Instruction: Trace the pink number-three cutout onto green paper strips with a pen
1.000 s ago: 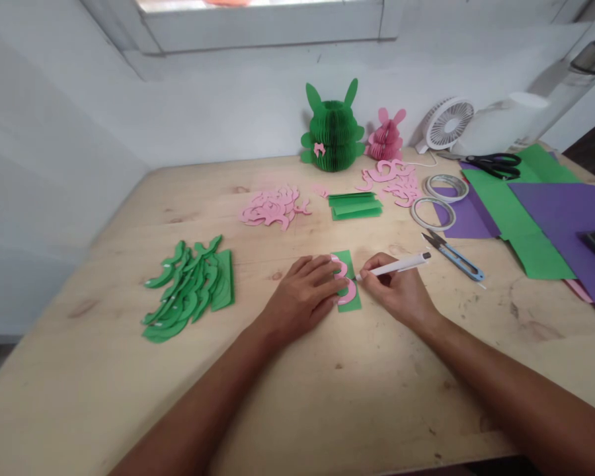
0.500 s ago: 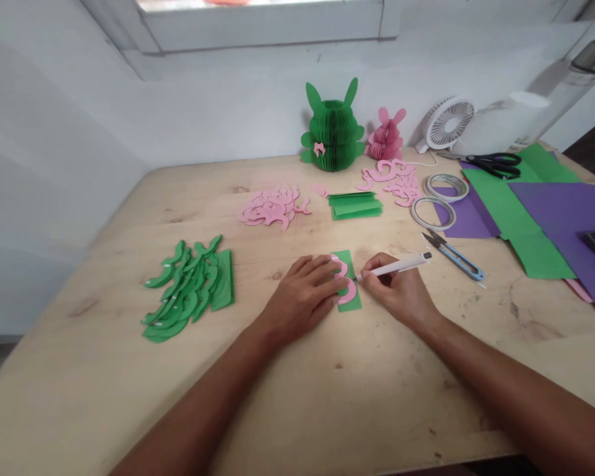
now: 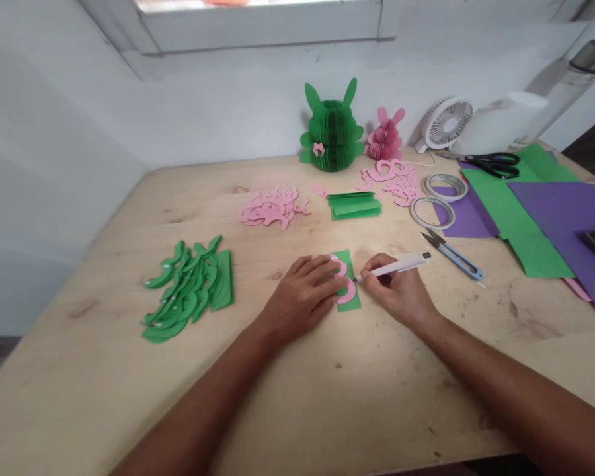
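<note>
A curved pink paper cutout (image 3: pixel 350 291) lies on a small green paper piece (image 3: pixel 352 306) in front of me. My left hand (image 3: pixel 305 291) rests flat over their left side with its fingers stretched out, hiding part of the cutout. In my right hand (image 3: pixel 394 287) is a white pen (image 3: pixel 399 266), pinched between thumb and fingers. Its tip is at the cutout's right edge, over the green paper; whether it touches is too small to tell.
Green cutouts (image 3: pixel 183 291) lie at left, pink scraps (image 3: pixel 272 206) and folded green strips (image 3: pixel 356 205) behind. Blue snips (image 3: pixel 456 256), tape rolls (image 3: pixel 433 213), black scissors (image 3: pixel 493 163) and purple sheets (image 3: pixel 565 218) are at right. A green paper figure (image 3: pixel 333 132) stands by the wall.
</note>
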Tool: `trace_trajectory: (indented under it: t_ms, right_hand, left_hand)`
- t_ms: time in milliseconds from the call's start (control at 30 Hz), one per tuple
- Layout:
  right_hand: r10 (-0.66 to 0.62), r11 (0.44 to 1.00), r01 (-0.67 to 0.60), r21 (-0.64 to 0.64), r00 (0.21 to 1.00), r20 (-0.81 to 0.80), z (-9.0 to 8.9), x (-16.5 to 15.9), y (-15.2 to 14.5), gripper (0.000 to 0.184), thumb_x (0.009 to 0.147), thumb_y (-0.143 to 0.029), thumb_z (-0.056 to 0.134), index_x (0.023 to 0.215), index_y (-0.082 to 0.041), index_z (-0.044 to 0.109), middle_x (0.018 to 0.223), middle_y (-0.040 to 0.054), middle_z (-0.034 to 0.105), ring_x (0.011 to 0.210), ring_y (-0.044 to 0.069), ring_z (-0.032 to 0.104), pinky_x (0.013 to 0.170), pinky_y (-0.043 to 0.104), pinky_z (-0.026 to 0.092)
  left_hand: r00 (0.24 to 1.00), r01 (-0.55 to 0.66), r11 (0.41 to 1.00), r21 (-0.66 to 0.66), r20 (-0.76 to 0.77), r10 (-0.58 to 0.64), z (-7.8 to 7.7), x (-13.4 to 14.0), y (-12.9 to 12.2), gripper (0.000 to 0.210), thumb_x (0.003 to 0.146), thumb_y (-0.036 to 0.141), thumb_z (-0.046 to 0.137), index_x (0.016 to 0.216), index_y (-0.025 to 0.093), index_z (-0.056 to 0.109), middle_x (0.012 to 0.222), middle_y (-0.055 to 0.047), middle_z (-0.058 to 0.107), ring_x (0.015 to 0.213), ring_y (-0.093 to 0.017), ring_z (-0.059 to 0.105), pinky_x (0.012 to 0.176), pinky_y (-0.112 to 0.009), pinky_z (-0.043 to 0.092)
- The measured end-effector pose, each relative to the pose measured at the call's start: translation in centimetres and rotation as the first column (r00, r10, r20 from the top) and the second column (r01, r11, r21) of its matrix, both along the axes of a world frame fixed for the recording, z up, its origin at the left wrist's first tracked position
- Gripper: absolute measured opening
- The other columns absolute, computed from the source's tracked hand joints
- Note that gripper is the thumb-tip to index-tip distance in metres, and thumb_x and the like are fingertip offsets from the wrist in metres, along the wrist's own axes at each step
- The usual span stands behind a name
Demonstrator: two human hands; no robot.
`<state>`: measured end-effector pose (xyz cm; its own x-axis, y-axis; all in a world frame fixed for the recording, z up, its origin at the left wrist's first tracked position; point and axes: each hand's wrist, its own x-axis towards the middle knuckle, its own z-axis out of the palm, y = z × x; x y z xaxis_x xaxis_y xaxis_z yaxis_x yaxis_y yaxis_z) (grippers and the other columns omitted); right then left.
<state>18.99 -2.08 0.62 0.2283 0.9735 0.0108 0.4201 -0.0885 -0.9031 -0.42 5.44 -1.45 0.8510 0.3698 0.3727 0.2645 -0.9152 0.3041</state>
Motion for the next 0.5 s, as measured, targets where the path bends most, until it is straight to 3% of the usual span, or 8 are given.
trace_trajectory:
  t_ms: [200,333,500]
  right_hand:
    - [-0.01,1.0,0.01,-0.005,1.0,0.001,0.14,-0.08,0.02,0.007,0.076,-0.026,0.056,0.073,-0.019,0.057,0.058,-0.0022,0.055,0.052,0.011,0.048,0.048,0.023,0.036]
    - [-0.023,0.997,0.028,0.073,0.998,-0.066,0.17,-0.24,-0.05,0.007,0.08,-0.026,0.054,0.076,-0.02,0.056,0.064,-0.001,0.057,0.057,0.013,0.052,0.052,0.023,0.039]
    - [0.072,0.993,-0.068,0.094,0.997,-0.034,-0.29,-0.18,-0.32,0.013,0.087,-0.028,0.049,0.087,-0.019,0.059,0.071,0.0005,0.06,0.061,0.013,0.053,0.054,0.024,0.039]
  left_hand:
    - [1.0,0.001,1.0,0.003,0.008,-0.001,-0.03,-0.01,0.02,0.025,0.093,0.022,0.046,0.114,0.022,0.061,0.126,-0.007,0.06,0.126,-0.025,0.047,0.103,-0.044,0.037]
    - [1.0,0.0,1.0,0.007,0.008,0.0,-0.04,-0.03,0.03,0.026,0.093,0.022,0.046,0.114,0.022,0.061,0.127,-0.007,0.06,0.126,-0.025,0.047,0.103,-0.044,0.037]
    - [1.0,-0.001,1.0,0.006,-0.002,0.001,-0.07,-0.03,0.03,0.026,0.093,0.022,0.046,0.114,0.021,0.061,0.127,-0.007,0.06,0.126,-0.026,0.047,0.103,-0.045,0.037]
